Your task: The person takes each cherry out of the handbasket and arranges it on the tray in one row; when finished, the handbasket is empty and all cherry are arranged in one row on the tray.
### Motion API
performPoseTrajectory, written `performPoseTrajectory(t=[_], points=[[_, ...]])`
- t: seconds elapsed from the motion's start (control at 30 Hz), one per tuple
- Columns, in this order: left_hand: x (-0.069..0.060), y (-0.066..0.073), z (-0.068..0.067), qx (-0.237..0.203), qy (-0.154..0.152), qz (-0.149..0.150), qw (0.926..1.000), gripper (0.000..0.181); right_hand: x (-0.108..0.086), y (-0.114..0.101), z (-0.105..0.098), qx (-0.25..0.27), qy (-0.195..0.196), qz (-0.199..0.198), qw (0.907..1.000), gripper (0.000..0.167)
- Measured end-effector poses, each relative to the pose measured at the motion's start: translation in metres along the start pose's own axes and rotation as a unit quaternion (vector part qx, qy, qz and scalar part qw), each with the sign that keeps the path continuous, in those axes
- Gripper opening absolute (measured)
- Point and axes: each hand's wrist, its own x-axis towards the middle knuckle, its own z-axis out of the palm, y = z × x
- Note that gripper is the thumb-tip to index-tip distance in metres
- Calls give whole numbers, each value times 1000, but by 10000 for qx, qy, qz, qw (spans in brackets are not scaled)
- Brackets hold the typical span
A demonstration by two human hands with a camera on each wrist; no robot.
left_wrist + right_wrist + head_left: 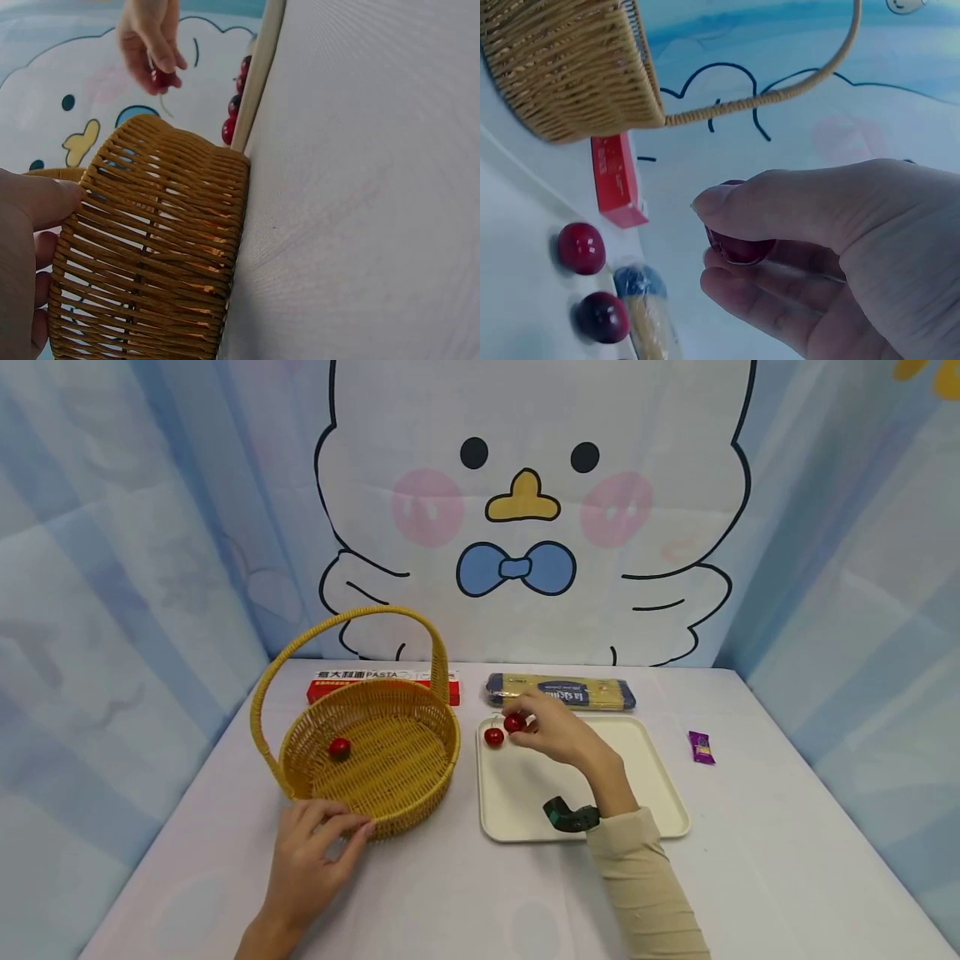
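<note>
My right hand (553, 727) is raised over the cream tray (525, 814), pinching a dark red cherry (742, 247) between thumb and fingers. Another cherry (493, 737) lies at the tray's far left corner; the right wrist view shows a cherry (581, 248) and a second one beside it. Several cherries line the tray in the left wrist view, partly hidden from the head view. My left hand (311, 852) grips the near rim of the yellow wicker basket (420, 810), thumb on one side and fingers on the other. Inside the basket sits one cherry (340, 749).
Behind the basket lies a red and white pasta box (322, 689). A packet of pasta (592, 692) lies just behind the tray. To the tray's right is a small purple wrapped sweet (701, 747). The basket's tall handle (258, 710) arches up at its left and back.
</note>
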Motion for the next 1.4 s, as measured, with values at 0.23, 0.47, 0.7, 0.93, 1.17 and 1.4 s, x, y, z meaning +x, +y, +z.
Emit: performPoseTrajectory(t=[0.23, 0.47, 0.7, 0.93, 1.17, 1.4], points=[[1, 1, 0, -1, -5, 2, 10000, 48, -8, 23, -4, 101, 215, 501, 9985, 33], [1, 2, -1, 9, -130, -85, 9999, 48, -13, 50, -11, -6, 385, 824, 9959, 35], [2, 1, -1, 11, -187, -95, 9998, 47, -20, 76, -15, -55, 533, 1120, 9923, 36], [2, 2, -1, 39, -68, -41, 10000, 49, -26, 94, -16, 139, 666, 1136, 9912, 34], [1, 2, -1, 53, -97, -61, 9999, 49, -29, 106, -13, 191, 665, 1605, 9846, 36], [0, 4, -4, 61, -361, -213, 9991, 49, -30, 118, -9, 183, 666, 1893, 9795, 36]])
